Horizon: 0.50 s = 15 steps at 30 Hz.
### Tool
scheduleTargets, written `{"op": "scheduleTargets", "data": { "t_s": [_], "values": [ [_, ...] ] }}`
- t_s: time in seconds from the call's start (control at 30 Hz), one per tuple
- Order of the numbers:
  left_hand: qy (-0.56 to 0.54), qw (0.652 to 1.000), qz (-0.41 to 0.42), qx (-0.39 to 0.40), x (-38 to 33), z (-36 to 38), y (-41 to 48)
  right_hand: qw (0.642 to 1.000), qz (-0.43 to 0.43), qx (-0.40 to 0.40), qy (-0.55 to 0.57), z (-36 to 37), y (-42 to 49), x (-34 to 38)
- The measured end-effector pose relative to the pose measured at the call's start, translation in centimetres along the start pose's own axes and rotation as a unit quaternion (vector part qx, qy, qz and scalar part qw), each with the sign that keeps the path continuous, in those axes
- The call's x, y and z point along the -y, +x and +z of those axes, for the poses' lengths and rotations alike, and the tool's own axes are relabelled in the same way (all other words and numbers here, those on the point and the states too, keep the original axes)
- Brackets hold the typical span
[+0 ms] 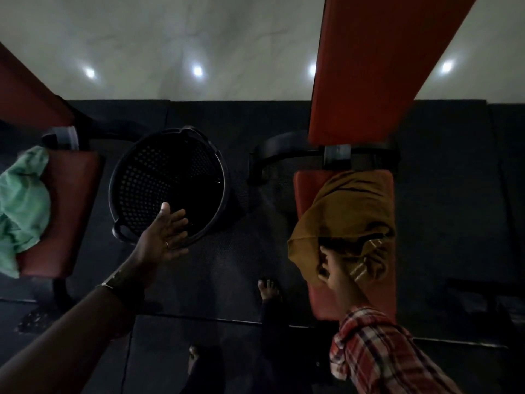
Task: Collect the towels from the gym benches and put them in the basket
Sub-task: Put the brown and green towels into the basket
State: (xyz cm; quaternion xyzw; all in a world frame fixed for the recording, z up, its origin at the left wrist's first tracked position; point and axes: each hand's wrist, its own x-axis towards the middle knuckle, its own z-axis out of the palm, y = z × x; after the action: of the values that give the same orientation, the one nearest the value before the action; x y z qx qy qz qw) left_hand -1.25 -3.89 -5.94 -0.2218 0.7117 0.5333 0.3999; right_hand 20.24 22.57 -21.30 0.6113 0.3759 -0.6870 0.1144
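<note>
Dim shot, lots lost in shadow. Green towel (21,206) is cut off by the frame's left edge; it lies bunched on the left counter (66,211), covering the seat's left side and spilling over it. That counter's raised red back pad runs out of frame at top left. Mustard towel (341,223) is heaped on the right counter (304,191), over most of the seat, w/ a striped fold near the front edge; a dark gap shows in the folds, can't tell what it is. The right counter's long red back pad (377,66) is cut by the top edge.

Right hand (331,267), checked sleeve at the wrist, is clenched on the near edge of the mustard towel; fingertips are buried in cloth. Left hand (166,234) is released, palm up, fingers spread, nothing in it, above the near rim of the basket (170,183); touching or not, can't tell. Ring on one finger, band at the wrist.

Basket is black, perforated, on the dark floor mat (227,265) btwn the two counters; inside looks bare but is very dark. Open mat lies btwn basket and right counter, w/ a bare foot (268,288) there. Pale floor beyond the mat's far edge.
</note>
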Motion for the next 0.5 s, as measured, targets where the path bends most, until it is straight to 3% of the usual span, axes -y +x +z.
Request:
{"op": "scheduleTargets", "data": {
  "t_s": [0.17,0.5],
  "values": [
    [-0.016,1.0,-0.003,0.004,1.3,-0.8,-0.6,0.998,-0.03,0.052,0.006,2.8,-1.6,1.8],
    [-0.085,0.996,0.002,0.011,2.9,-5.1,-4.5,0.946,-0.129,0.297,-0.022,12.6,-14.2,4.3]
  ]
}}
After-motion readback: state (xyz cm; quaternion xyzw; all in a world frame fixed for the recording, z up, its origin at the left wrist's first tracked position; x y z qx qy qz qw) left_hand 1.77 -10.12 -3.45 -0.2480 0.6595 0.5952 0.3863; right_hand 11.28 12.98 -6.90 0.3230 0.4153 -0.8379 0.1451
